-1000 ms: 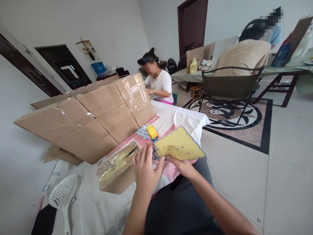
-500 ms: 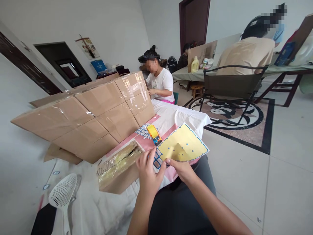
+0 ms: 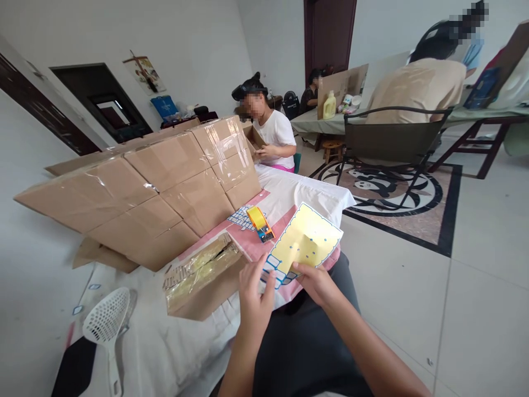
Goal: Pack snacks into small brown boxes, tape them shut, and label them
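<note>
Hands: both forearms come in from the bottom of frame over the lap, converging on the yellow sheet, which sits just right of and nearer than the tape dispenser.

Right hand: palm down, wrist straight, thumb on top of the sheet's near edge, fingers under it. Pinch grip, closed on the sheet.

Left hand: back of hand to camera, fingers bunched, tips closed on the sheet's near-left corner by the blue-bordered stickers. Can't tell if it's gripping the sheet itself or one sticker.

Sheet is tilted, far corner raised, overhanging the table edge right of the dispenser.

Edges and room:
- Left of and behind the dispenser: wall of taped cartons, close.
- Nearer and left of the dispenser: flat cardboard piece with tape on it, its end just beside the left hand.
- Well left of and nearer than the dispenser: white slotted scoop.
- Right of the dispenser: table edge, then open floor.
- Well behind the dispenser: a person in a white shirt at the far end of the table.
</note>
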Motion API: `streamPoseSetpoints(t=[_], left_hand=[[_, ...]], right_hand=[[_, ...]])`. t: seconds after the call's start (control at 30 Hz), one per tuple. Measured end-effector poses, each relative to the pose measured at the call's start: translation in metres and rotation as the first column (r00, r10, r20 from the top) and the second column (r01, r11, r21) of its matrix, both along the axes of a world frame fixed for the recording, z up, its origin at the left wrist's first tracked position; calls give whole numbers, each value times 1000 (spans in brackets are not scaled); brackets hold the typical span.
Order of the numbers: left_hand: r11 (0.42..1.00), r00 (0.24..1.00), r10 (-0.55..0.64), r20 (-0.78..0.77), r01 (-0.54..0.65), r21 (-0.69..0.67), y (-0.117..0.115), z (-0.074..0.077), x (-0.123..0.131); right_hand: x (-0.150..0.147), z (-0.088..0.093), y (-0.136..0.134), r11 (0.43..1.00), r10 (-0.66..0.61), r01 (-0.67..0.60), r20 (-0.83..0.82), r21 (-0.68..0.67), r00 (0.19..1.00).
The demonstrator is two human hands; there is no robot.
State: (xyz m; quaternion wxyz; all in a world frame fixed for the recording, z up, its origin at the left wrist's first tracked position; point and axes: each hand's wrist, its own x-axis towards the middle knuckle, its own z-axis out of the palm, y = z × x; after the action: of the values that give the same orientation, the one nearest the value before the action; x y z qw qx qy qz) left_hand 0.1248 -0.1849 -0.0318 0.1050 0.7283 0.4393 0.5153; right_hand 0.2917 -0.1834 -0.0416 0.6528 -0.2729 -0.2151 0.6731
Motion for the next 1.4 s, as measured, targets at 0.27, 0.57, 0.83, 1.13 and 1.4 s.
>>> streamPoseSetpoints(t=[0.27,0.57,0.83,1.13,1.4], left_hand=[[980,961,47,273,8,-197,2,2,4],[989,980,32,-198,-2,149,9,14,7],[995,986,-92,-138,96,22,17,5,11],[996,954,43,297,-17,-89,27,-7,13],[999,1000,-11,9,10,47,37,3,11]], right_hand=[[6,-5,-2,997,69,-68,2,-28,998],[8,-15,2,999,37,-37,143,-3,989],[12,-26,6,1000,-4,7,225,-15,974],[27,-40,15,998,1,12,199,-64,980],[45,-33,34,994,-58,82,303,-68,951]])
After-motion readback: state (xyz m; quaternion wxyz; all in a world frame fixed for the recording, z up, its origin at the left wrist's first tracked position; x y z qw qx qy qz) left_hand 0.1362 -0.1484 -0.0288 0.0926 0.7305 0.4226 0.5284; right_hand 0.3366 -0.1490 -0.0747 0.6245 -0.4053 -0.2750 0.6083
